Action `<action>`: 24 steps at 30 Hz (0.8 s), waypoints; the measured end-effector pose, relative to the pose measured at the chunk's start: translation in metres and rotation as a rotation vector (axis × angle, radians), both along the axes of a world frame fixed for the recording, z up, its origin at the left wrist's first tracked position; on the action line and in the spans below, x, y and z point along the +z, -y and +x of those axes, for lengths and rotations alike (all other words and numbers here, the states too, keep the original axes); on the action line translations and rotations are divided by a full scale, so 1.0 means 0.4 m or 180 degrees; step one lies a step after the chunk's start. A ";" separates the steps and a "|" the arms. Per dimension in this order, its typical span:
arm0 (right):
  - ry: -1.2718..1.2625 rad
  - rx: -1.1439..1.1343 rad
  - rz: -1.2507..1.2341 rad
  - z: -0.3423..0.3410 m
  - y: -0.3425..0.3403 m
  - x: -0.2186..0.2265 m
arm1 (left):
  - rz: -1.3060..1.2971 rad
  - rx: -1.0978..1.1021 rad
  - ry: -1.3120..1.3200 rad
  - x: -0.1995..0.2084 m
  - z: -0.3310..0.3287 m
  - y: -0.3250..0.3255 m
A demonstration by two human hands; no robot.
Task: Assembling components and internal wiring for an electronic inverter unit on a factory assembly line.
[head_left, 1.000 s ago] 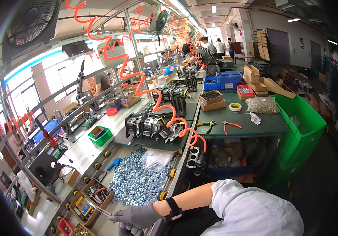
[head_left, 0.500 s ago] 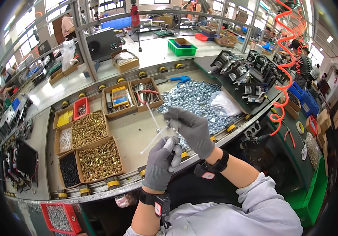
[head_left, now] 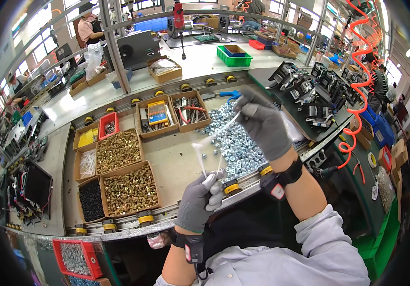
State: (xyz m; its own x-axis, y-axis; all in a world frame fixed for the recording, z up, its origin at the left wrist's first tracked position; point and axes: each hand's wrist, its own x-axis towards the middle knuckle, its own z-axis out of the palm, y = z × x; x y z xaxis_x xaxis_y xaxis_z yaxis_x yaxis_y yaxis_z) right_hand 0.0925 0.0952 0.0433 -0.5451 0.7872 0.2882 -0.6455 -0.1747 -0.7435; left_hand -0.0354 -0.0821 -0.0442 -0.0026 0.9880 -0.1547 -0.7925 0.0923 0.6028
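My left hand (head_left: pixel 199 201), in a grey glove, is closed in a pinch at the front edge of the bench. Thin white cable ties (head_left: pixel 200 157) rise from its fingertips, blurred by motion. Farther off and to the right, my right hand (head_left: pixel 264 125), gloved as well, hovers over a heap of silver nuts (head_left: pixel 236 148). Its thumb and fingers pinch the end of a white strip that slants down toward the left hand's ties. Whether this is one bent tie or two joined ones, I cannot tell.
Cardboard boxes of brass-coloured fasteners (head_left: pixel 129 189), black parts (head_left: pixel 91 200) and white ties (head_left: pixel 87 163) stand left. Behind are tool boxes (head_left: pixel 189 111) and blue-handled snips (head_left: pixel 230 94). Black assemblies (head_left: pixel 319 95) lie right, near a hanging orange coiled hose (head_left: pixel 360 90).
My right hand has moved up and right, away from the left, drawing the white strip out between them. My left hand stays nearly in place. The view has shifted slightly.
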 end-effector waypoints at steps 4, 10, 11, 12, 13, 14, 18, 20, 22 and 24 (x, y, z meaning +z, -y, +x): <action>0.0111 0.0291 0.0088 0.017 0.003 0.059 | 0.0002 0.0186 0.0966 -0.028 -0.013 0.001; 0.1969 -0.0862 0.2196 -0.037 0.060 0.024 | -0.0309 0.0697 0.0305 0.042 0.040 -0.020; 0.1966 -0.0865 0.2191 -0.037 0.057 0.020 | -0.0277 0.0764 0.0403 0.045 0.044 -0.022; 0.2045 -0.1193 0.2723 -0.037 0.052 0.015 | -0.0279 0.0762 0.0398 0.038 0.040 -0.021; 0.2114 -0.1519 0.3253 -0.038 0.049 0.011 | -0.0144 0.0650 0.0491 0.024 0.032 -0.021; 0.2113 -0.1514 0.3248 -0.038 0.050 0.012 | -0.0009 0.0538 0.0584 0.017 0.024 -0.019; 0.2122 -0.1987 0.4200 -0.041 0.056 0.012 | 0.0169 0.0455 0.0574 0.033 0.020 -0.019; 0.2067 -0.2090 0.4386 -0.044 0.056 0.002 | 0.0131 0.0428 0.0406 0.052 0.025 -0.015; 0.2166 -0.1937 0.4419 -0.045 0.059 -0.013 | 0.0143 0.0419 0.0332 0.048 0.030 -0.016; 0.2119 -0.2264 0.4445 -0.039 0.065 -0.024 | 0.0153 0.0415 0.0260 0.046 0.033 -0.012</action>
State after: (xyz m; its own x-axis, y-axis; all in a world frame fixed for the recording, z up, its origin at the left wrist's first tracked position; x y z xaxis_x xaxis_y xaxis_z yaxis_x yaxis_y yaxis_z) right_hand 0.0769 0.0692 0.0335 -0.5263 0.2751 0.8046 0.1610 0.9613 -0.2234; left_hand -0.0220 -0.0774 -0.0257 -0.1208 0.9863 -0.1121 -0.8424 -0.0421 0.5372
